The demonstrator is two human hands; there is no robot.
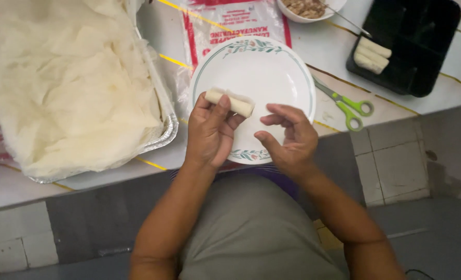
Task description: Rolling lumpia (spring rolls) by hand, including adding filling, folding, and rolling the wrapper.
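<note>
Pinching a rolled spring roll point(230, 103) over the plate point(287, 67), the left hand point(209, 132) gripped; right hand point(287, 137) hung released. Two rolls point(373, 54) already filled the black tray point(422, 62); wrappers point(69, 78) remained.

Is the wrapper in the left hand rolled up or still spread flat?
Rolled up. The wrapper is a closed pale cylinder pinched in the left hand over the plate; the right hand is off it.

Left hand point(209, 129) pinches a rolled wrapper point(230, 102) over the plate point(272, 67); right hand point(288, 137) hovers.
</note>
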